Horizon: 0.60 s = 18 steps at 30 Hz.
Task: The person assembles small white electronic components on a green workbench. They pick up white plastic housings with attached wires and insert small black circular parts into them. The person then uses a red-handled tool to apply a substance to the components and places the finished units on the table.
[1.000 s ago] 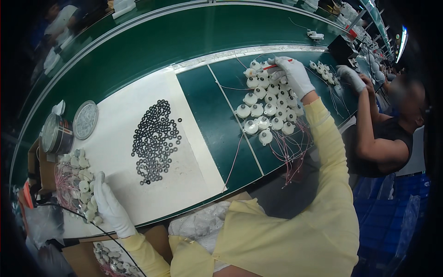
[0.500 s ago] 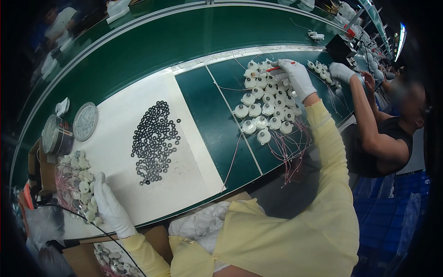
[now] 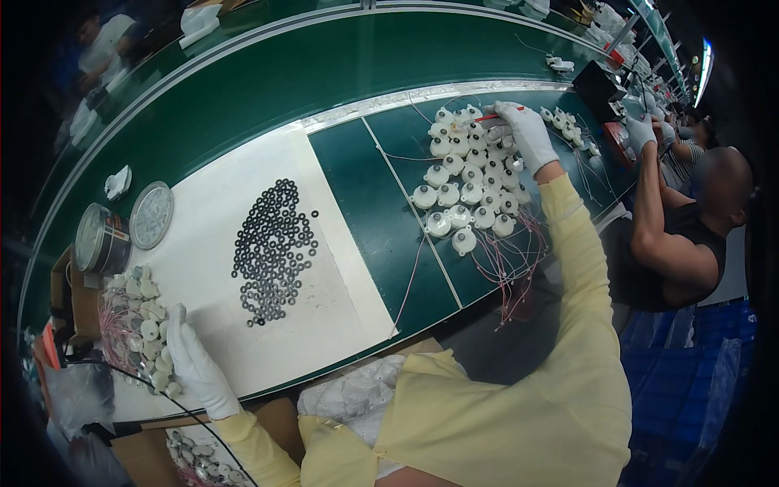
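At the left, a round tub and its likely lid stand at the far side of the white sheet, seemingly out of the way. Nearer, white parts with pink wires lie heaped; the gloved left grip rests just beside them, fingers straight and together, palm unfolded, grasping nothing, perhaps bracing the body's reach. Rightward, small black rings are spread over the pale sheet, probably because they show up well there. On the green counter, rounded white parts stand closely grouped with dark centres upward, presumably for easy access, wires trailing nearward. Over their far right side, the gloved right grip pinches a slim red tool pointing left; whether its tip touches a part I cannot tell.
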Each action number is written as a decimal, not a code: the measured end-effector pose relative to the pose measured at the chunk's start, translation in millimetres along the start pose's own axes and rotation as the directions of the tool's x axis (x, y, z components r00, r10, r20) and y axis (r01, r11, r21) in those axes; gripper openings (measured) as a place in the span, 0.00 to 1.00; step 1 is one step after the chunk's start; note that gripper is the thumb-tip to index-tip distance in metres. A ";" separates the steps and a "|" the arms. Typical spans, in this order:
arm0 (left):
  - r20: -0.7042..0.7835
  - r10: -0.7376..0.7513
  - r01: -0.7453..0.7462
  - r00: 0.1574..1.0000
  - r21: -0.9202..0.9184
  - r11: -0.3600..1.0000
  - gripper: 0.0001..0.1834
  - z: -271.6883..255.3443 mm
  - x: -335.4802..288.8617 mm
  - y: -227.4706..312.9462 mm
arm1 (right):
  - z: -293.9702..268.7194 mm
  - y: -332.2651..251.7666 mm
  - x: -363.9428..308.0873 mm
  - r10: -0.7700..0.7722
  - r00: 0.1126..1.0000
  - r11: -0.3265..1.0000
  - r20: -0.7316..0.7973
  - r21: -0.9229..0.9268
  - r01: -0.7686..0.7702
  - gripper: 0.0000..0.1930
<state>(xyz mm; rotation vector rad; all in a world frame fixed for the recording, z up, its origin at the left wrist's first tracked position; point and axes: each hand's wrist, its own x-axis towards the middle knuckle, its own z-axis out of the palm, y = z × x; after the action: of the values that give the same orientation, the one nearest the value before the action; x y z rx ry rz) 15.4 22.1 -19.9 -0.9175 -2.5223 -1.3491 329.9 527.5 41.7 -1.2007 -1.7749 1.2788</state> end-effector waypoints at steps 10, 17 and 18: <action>0.018 -0.016 0.016 1.000 0.007 1.000 0.23 -1.1 0.0 0.2 | -24.1 9.6 0.1 -0.017 0.999 0.997 -0.041 0.072 0.020 0.17; 0.009 -0.026 0.026 1.000 -0.011 1.000 0.23 0.9 0.0 1.8 | -26.2 6.8 -2.2 -0.014 0.998 0.999 -0.059 0.031 0.016 0.18; 0.012 -0.027 0.027 1.000 0.001 1.000 0.22 0.0 0.2 2.7 | -23.8 6.6 -2.6 -0.009 0.998 0.999 -0.056 0.036 0.011 0.19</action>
<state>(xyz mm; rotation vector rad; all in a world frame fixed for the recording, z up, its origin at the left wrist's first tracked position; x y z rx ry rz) 16.8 23.3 -17.9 -0.8972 -2.5529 -1.3547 353.7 534.6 43.3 -1.1947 -1.7084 1.2542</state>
